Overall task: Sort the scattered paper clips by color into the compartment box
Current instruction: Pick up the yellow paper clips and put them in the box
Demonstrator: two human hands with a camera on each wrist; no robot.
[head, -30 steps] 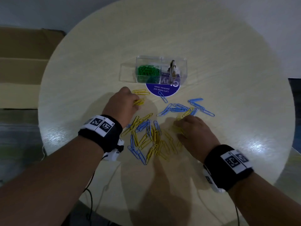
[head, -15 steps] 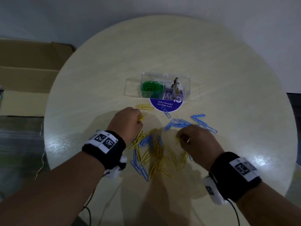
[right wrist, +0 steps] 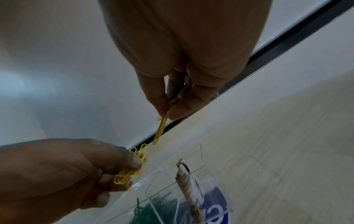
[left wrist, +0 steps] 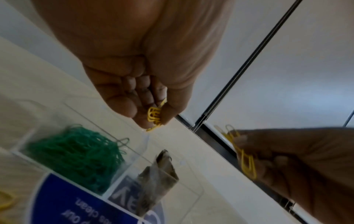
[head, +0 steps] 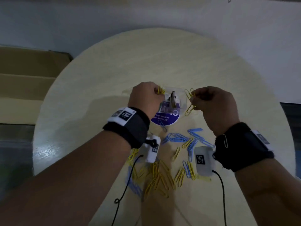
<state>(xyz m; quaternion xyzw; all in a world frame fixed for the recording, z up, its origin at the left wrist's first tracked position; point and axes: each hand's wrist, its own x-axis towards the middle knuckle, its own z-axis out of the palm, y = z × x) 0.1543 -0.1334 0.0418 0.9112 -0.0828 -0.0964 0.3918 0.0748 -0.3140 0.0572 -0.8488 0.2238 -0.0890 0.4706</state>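
Both hands hover over the clear compartment box (head: 182, 99) at the table's middle. My left hand (head: 145, 97) pinches a bunch of yellow clips (left wrist: 155, 117) above the box's left part, where green clips (left wrist: 76, 156) fill one compartment. My right hand (head: 211, 101) pinches a few yellow clips (head: 190, 99) above the box's right end; one (right wrist: 161, 131) hangs down from the fingertips. A crumpled wrapper (left wrist: 159, 178) stands in a middle compartment. Blue clips (head: 184, 138) and yellow clips (head: 161, 178) lie scattered nearer to me.
A round blue sticker (head: 164, 119) lies under the box's near side. The round pale table (head: 228, 70) has bare surface at the back and sides. A cardboard box (head: 24, 79) sits off the table's left. Cables (head: 123, 185) trail from the wrist cameras.
Both hands rose from the clip pile and moved forward to above the box, each carrying yellow clips. The head view has shifted closer.
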